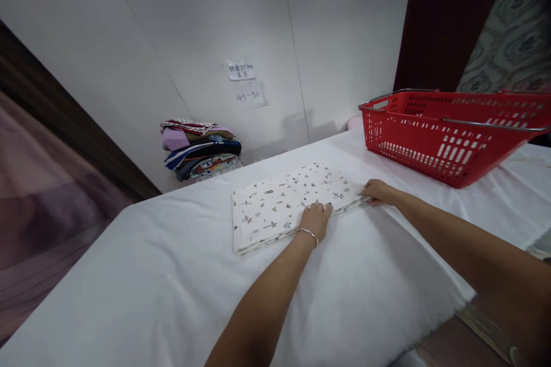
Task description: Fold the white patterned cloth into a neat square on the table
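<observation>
white sheet (172,287) spreads nearest. the left hand (315,219), a bracelet (307,233) at its wrist, rests with bent fingers on the near edge of a folded printed cloth (284,198) lying on the sheet; whether it grips, i cannot tell. the right hand (379,191) is pinched closed on the cloth's right near corner. farther off are a red basket (424,136), right, and stacked fabrics (200,149), left.

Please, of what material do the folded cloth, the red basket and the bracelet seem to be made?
Folded cloth: matte fabric, perhaps cotton; the stacked edges look soft.
Red basket: probably moulded, slightly glossy plastic, with regular slots in its walls.
Bracelet: likely polished metal, since it looks silvery and bright.
</observation>
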Demonstrator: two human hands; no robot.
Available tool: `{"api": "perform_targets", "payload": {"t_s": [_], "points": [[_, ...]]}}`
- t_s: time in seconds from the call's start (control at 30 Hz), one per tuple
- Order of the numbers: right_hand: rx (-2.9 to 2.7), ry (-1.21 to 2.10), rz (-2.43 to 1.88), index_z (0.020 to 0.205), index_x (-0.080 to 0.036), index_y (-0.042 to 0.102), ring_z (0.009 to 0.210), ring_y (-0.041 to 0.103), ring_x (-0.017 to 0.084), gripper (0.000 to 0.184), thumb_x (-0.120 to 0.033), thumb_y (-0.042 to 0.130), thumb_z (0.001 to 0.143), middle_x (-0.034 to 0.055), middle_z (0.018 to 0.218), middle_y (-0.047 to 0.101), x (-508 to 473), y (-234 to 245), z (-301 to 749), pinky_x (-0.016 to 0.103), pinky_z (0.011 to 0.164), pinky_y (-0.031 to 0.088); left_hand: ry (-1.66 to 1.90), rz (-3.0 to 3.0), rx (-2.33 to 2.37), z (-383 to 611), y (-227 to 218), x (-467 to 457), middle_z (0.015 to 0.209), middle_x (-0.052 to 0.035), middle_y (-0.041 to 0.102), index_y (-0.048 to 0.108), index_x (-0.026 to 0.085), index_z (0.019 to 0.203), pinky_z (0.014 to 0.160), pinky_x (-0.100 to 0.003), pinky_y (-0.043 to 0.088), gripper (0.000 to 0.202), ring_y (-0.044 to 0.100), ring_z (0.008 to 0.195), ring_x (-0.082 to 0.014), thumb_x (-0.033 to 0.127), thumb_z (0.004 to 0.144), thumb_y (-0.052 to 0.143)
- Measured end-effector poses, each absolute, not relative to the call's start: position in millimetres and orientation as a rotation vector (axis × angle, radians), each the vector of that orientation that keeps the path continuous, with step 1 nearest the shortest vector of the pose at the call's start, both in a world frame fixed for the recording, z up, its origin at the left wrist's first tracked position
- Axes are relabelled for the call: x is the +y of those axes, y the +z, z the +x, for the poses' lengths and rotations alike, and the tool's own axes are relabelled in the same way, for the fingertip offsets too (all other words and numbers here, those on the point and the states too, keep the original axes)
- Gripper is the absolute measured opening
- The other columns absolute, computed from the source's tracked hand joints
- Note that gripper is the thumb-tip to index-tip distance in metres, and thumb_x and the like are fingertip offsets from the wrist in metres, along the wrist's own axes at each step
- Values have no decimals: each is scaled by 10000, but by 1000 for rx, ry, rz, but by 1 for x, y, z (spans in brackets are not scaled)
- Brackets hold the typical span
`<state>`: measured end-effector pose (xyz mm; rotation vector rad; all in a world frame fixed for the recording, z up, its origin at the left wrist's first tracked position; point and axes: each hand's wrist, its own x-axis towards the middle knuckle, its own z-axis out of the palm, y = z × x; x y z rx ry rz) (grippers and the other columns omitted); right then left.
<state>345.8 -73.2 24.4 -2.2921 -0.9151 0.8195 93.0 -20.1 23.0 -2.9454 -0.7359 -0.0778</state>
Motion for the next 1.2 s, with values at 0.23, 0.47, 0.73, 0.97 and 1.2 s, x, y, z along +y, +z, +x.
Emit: {"api": "perform_targets", "payload": {"t_s": [0.23,0.47,0.73,0.97,1.2], "points": [[-1279,416,-2435,1243,-172,444,1011,557,320,585,-270,627,695,164,1085,601,-79,34,337,427,787,458,-104,-2962,-760,91,21,-21,1093,-74,481,427,266,1218,806,-344,370,481,426,994,-221,91,770,431],[-2087,-18,-1866,1299,-201,423,1277,313,259,487,-409,399,860,106,1365,408,-90,11,301,447,1019,276,-168,-2974,-775,90,17,-24,1090,-67,487,429,271,1221,817,-349,361,428,416,997,-215,132,817,403],[-2129,23,-1952,1364,-315,304,1314,236,245,550,-538,305,861,20,1426,311,-99,-16,296,487,1039,224,-286,-2994,-794,76,12,-26,1107,-54,517,455,205,1185,831,-308,380,379,428,991,-178,108,827,375],[-2145,13,-1967,1374,-315,284,1317,227,250,571,-550,289,854,7,1434,292,-95,-21,300,485,1046,219,-249,-2979,-911,33,17,-22,1155,-41,520,448,211,1181,889,-315,363,395,426,1063,-162,89,809,397],[-2152,73,-2013,1379,-289,281,1322,205,264,594,-557,294,848,25,1438,279,-95,-11,294,518,1038,211,-398,-2899,-1126,-39,21,-14,1161,-44,536,473,214,1157,923,-339,358,335,448,1079,-178,249,825,485]]}}
